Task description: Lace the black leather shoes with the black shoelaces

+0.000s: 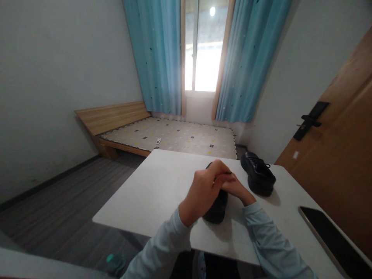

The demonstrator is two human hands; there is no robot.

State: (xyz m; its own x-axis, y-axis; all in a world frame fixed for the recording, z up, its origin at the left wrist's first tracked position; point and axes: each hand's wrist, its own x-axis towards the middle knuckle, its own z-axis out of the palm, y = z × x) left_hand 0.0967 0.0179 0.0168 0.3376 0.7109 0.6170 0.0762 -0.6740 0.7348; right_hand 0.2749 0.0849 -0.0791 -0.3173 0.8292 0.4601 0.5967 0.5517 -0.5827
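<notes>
On the white table [136, 197], a black shoe [216, 214] stands beneath left hand [202, 193] and right hand [236, 188]; second shoe [260, 178] at its two o'clock, phone [334, 240] between three and four o'clock. Left hand's fingers bent, overlapping right hand; right hand's fingers partly covered. Opening and any hold on shoe: cannot tell.

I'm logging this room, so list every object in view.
table: 1, white, in front
shoes: 2, black, on table
device: 1, dark, table's right
window: 1, white, far wall
curtains: 2, blue, flanking window
bed: 1, wooden, below window
mattress: 1, grey, on bed
remote: 1, white, on mattress
door: 1, brown, right
handle: 1, black, on door
bottle: 1, green-topped, lower left
legs: 2, black, bottom centre
sleeves: 2, pale blue, both arms
hands: 2, bare, over nearer shoe
</notes>
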